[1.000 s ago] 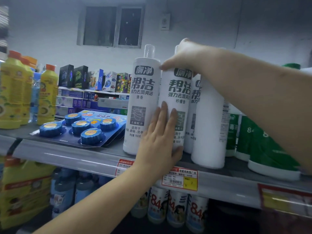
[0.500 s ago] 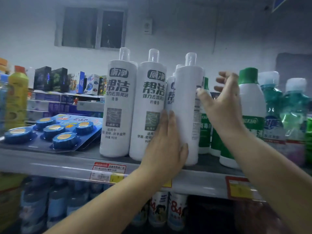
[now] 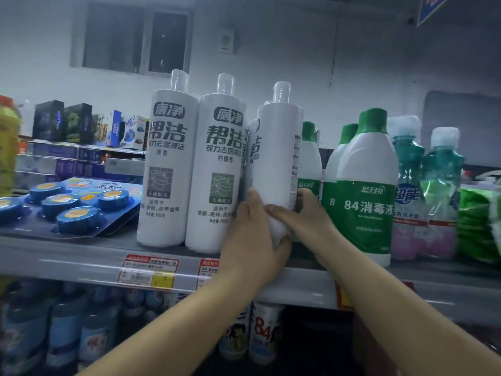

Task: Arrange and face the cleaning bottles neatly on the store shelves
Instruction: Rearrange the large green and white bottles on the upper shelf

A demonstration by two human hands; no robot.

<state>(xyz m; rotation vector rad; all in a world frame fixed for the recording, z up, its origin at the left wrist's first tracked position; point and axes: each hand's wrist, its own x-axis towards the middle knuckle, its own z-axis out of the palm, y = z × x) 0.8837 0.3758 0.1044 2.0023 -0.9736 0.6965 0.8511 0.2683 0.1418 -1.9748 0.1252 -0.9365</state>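
We have a single view, worn on the head, looking forward and slightly upward-level at the front edge of a store shelf (image 3: 81,256) from close range. The white cleaner bottles (image 3: 214,169) fill the centre at about eye height, with a lower shelf row glimpsed beneath. Both forearms enter from the bottom edge, and the wide lens bends the frame's outer parts

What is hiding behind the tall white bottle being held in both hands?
Behind the tall white bottle, another white bottle's printed label and clear cap peek out; the rest is covered.
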